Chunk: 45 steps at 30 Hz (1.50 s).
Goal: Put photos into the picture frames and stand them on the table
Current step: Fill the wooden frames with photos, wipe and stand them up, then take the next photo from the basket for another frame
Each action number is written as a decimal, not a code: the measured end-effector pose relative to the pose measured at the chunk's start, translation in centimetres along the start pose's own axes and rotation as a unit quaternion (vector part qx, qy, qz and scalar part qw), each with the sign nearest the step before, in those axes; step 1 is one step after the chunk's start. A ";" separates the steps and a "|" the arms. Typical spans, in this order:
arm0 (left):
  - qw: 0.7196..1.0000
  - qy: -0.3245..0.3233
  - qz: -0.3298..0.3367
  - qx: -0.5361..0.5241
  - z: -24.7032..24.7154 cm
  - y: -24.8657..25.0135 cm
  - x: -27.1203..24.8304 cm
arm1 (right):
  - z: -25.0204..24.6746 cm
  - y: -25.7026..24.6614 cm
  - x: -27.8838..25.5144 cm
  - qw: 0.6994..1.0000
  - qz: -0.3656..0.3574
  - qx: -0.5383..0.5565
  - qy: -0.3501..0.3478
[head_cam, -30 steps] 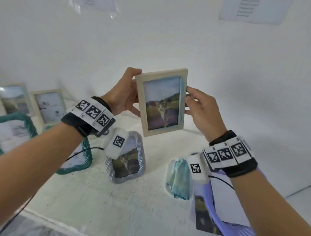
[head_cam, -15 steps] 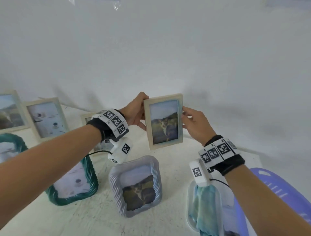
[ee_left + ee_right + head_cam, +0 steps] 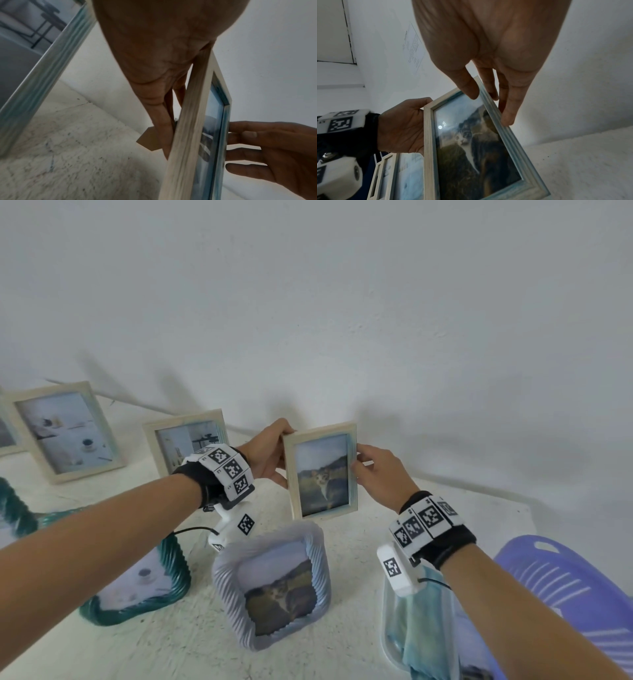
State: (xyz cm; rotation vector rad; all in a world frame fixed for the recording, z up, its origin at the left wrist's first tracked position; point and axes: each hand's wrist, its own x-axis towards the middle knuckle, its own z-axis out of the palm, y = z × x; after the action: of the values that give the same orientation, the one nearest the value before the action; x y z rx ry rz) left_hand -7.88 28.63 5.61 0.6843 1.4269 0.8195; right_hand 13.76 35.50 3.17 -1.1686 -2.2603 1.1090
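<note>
Nearest, a clear tray (image 3: pixel 388 645) holding a teal cloth (image 3: pixel 424 625) is seen at the lower right of the table (image 3: pixel 359 556), with a purple plastic basket (image 3: pixel 565 587) just beside it at the table's right edge. A grey ridged frame (image 3: pixel 318 546) with a cat photo stands at centre front; a green ridged frame (image 3: pixel 178 570) stands to its left, partly hidden by the left forearm. Behind the grey frame, the wooden cat-photo frame (image 3: pixel 322 470) is held upright between both hands, low over the table; whether its bottom edge touches the surface cannot be told. The left hand (image 3: pixel 267 457) is wrapped on the frame's left edge, thumb at the top corner and fingers (image 3: pixel 164 135) behind the back, beside a brown back stand (image 3: pixel 149 140). The right hand (image 3: pixel 380 474) pinches the right edge, thumb on the front and fingers (image 3: pixel 508 115) behind. To the left, two wooden frames (image 3: pixel 186 436) (image 3: pixel 65 433) are stood near the white wall (image 3: pixel 342 320), the nearer one just beside the left wrist. Open table surface is seen to the right of the held frame, up to the wall and the table's right corner; the room in front is taken by the grey frame.
</note>
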 end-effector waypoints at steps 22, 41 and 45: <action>0.997 0.028 -0.020 0.068 -1.2 -1.0 0.7 | 0.6 0.1 -0.7 0.998 0.048 -0.016 -0.033; 0.833 0.118 0.316 0.438 5.2 6.7 -10.6 | -7.9 -1.7 -12.1 0.998 0.021 0.009 0.053; 0.816 0.041 0.343 0.463 10.8 3.4 -11.4 | -9.4 0.3 -17.7 0.998 0.050 -0.005 0.026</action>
State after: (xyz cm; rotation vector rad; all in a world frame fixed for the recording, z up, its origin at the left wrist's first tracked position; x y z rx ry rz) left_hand 3.00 21.96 15.35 2.0236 1.6460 0.6376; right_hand 30.22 25.83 9.42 -1.3111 -2.1914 1.0912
